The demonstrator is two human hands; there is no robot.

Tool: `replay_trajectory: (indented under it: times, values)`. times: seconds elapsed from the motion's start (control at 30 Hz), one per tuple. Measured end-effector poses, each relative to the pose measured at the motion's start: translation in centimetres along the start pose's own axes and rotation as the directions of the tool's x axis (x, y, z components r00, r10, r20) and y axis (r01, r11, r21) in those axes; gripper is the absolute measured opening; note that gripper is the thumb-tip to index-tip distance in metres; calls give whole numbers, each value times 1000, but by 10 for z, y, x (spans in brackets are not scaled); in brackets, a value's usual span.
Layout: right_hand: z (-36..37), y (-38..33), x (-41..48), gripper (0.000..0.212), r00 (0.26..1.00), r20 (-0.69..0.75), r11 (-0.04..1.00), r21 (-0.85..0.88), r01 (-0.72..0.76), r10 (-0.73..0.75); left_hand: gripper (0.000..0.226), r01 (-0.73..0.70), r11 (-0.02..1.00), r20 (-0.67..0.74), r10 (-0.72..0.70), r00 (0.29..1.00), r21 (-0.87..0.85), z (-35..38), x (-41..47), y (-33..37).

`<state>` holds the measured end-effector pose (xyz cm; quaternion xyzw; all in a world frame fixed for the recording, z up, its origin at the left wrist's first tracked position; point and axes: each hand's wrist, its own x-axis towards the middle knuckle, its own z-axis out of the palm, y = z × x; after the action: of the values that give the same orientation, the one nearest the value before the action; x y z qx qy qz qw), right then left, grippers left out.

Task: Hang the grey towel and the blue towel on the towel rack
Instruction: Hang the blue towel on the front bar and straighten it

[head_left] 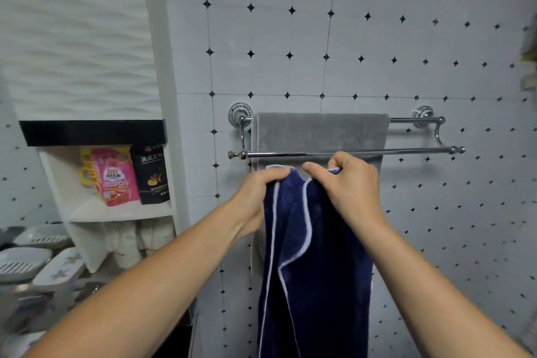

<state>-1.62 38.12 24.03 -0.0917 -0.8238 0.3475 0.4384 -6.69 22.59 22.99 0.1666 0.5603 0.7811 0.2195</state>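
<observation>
Blue towel [316,256] hem pinched by left hand [258,192] and right hand [351,183]; spread it, drape over towel rack front bar [406,150] just above them.

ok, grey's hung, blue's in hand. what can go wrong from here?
1. The left hand and right hand grip the blue towel close together at its top edge, so it is bunched; it may hang crumpled unless spread.
2. Most of its length hangs below the hands; a short flap over the front bar could let it slide off.
3. The grey towel hangs just behind that bar; pushing the blue one through might drag it.
</observation>
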Motion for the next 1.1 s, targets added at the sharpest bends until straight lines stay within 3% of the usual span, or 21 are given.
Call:
replay_trajectory:
  times: [0.17,0.3,0.4,0.53,0.67,0.73,0.83,0.87,0.93,0.97,1.0,1.1]
  values:
    - [-2,2,1,49,991,94,937,327,-123,97,19,-39,991,-32,44,999,129,4,4,-14]
    - [-11,4,4,7,961,247,818,524,-238,121,16,14,970,-52,-2,999,242,2,4,-18]
    - [-11,6,3,27,961,274,839,510,-187,48,15,55,957,-56,-41,998,286,-2,8,-23]
    - [-1,5,-7,36,981,189,949,315,-15,-48,38,-59,950,-129,103,986,308,-1,10,-27]
    - [2,0,-11,43,983,155,946,321,43,-98,45,-164,925,-157,229,961,342,-5,10,-22]
    - [2,-1,-10,40,985,165,937,348,-5,-56,49,-197,898,-108,258,960,393,-11,5,-15]
    - [5,-3,-8,38,985,151,936,330,-124,78,43,-284,856,133,251,959,432,-20,-7,-8]
    - [6,-4,-7,40,984,133,930,333,-155,117,52,-311,808,222,227,948,501,-22,-11,-10]
    - [11,-9,-6,44,978,121,914,352,-200,167,76,-328,586,280,175,944,741,-18,-16,-19]
    - [15,-12,-7,46,973,136,898,380,-223,184,78,-308,458,233,214,949,834,-13,-16,-26]
    - [21,-16,-8,46,967,160,870,425,-250,200,71,-266,392,146,308,940,881,-7,-13,-30]
    - [35,-21,-9,41,948,240,785,536,-310,211,24,-159,456,-117,521,845,876,0,3,-27]
